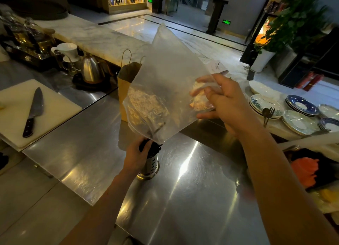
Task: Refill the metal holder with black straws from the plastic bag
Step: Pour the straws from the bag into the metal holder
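A perforated metal holder stands on the steel counter, with black straws sticking out of its top. My left hand wraps around the straws and the holder's upper rim. My right hand holds a clear plastic bag up by its side, tilted so its lower corner hangs right over the holder. A few dark straws show inside that lower corner; the rest of the bag looks nearly empty.
A brown paper bag stands just behind the plastic bag. To the left lie a white cutting board with a knife, and a kettle. Stacked plates sit at the right. Orange cloth lies near the right edge.
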